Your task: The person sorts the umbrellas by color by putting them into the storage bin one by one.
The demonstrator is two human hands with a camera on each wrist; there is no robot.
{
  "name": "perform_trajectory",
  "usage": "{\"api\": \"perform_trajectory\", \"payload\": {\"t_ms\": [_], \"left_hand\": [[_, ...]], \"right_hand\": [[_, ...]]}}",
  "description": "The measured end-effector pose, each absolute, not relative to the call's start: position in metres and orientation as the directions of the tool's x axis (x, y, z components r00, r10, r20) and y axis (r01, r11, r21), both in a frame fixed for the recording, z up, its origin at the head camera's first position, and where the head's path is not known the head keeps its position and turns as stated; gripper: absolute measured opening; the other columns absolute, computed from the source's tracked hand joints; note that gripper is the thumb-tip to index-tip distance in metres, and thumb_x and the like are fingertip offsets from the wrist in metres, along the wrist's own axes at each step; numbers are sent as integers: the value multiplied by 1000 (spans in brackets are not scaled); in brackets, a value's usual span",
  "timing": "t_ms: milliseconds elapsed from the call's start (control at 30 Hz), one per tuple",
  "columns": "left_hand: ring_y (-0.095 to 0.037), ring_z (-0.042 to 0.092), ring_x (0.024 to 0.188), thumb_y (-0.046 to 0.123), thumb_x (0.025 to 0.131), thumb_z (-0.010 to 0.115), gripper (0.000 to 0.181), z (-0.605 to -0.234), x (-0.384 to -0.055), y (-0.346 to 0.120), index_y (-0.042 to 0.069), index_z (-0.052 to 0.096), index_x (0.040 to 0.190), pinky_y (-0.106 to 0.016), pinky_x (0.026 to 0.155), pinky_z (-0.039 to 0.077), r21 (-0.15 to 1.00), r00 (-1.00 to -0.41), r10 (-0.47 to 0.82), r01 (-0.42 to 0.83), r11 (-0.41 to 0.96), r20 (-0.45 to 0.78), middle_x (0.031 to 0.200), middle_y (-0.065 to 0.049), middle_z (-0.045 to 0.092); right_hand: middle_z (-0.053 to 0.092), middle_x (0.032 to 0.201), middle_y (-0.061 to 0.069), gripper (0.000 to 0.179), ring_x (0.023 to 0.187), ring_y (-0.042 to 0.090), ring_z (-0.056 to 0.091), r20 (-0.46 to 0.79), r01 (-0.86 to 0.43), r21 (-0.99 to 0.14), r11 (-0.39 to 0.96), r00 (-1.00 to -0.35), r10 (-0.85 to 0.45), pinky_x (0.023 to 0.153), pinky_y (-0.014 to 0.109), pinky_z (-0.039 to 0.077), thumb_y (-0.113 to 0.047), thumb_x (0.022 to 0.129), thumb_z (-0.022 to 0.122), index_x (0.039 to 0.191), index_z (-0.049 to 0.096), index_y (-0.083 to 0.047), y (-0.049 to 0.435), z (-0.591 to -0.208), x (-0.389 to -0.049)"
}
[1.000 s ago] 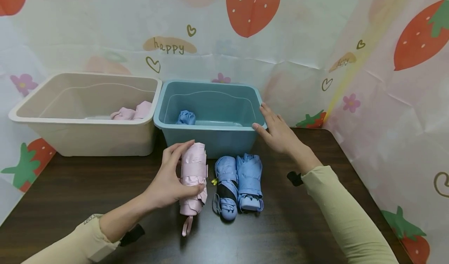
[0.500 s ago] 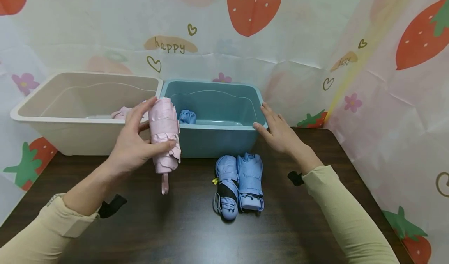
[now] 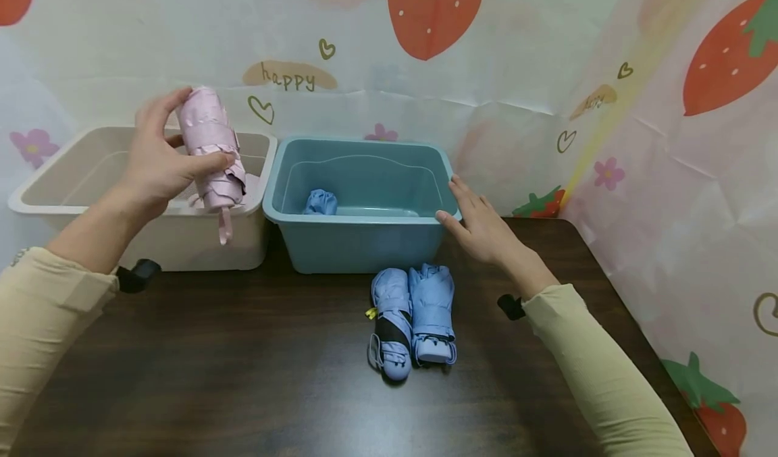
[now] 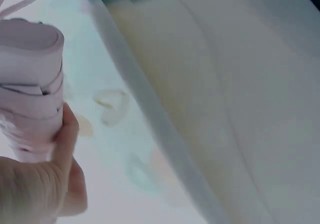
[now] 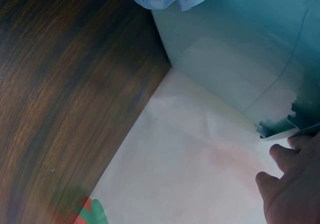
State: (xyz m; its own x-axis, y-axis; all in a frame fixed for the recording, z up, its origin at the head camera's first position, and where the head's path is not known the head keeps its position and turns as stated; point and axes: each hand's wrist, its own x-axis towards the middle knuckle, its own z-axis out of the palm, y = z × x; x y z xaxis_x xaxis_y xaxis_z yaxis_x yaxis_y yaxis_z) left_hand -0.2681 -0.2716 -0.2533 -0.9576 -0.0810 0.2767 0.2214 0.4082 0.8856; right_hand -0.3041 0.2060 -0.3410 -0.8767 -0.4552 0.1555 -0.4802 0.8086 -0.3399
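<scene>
My left hand [image 3: 158, 156] grips a folded pink umbrella [image 3: 209, 146], raised over the front of the beige bin [image 3: 188, 244] in the head view. A pink wrist loop dangles from its lower end. The left wrist view shows the same umbrella [image 4: 32, 84] beside the bin's rim [image 4: 150, 109]. My right hand [image 3: 486, 231] rests with extended fingers on the right rim of the blue bin [image 3: 358, 244]. Two folded blue umbrellas, one with a black band [image 3: 392, 325] and one without [image 3: 433, 312], lie side by side on the table before that bin.
Inside the blue bin is a blue bundle [image 3: 320, 202]. Pink fabric [image 3: 250, 190] shows in the beige bin, partly hidden behind the held umbrella. The two bins stand side by side on a dark wooden table [image 3: 273, 362], against a strawberry-printed backdrop [image 3: 523, 52].
My left hand has lifted the pink umbrella from beside the blue umbrellas and carried it up and left to the beige bin. My right hand has stayed at the blue bin's rim.
</scene>
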Motion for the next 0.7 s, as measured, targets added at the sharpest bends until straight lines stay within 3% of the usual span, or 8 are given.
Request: {"api": "perform_trajectory", "payload": {"t_ms": [100,300,500,700], "left_hand": [[-26,44,118,8,87,82,103,-253,-288,-287,31,21,167,-15,70,52,856,-969,-61,180,485,238,168,-6,4],[-52,38,136,7,89,79,106,-264,-320,-309,23,12,169,-17,69,52,837,-990,64,142,528,127,169,-16,1],[-46,38,133,11,92,77,106,-275,-338,-321,15,4,168,-21,73,54,826,-988,146,43,562,-48,167,-28,10],[-44,37,130,17,97,73,103,-293,-352,-324,13,0,168,-26,81,53,795,-957,206,-39,605,-204,168,-30,3]], "right_hand": [[4,175,8,85,160,33,11,157,-480,-340,809,-877,-454,127,57,5,-63,108,31,167,11,-5,206,-341,-304],[4,175,7,84,160,32,11,153,-480,-338,810,-877,-456,127,56,5,-63,108,31,167,11,-6,206,-341,-304],[3,175,6,84,160,31,10,150,-474,-338,813,-880,-451,127,55,4,-63,108,31,167,11,-7,206,-342,-304],[3,175,6,84,160,31,10,156,-478,-335,812,-878,-453,127,55,5,-62,108,32,167,11,-6,207,-342,-304]]}}
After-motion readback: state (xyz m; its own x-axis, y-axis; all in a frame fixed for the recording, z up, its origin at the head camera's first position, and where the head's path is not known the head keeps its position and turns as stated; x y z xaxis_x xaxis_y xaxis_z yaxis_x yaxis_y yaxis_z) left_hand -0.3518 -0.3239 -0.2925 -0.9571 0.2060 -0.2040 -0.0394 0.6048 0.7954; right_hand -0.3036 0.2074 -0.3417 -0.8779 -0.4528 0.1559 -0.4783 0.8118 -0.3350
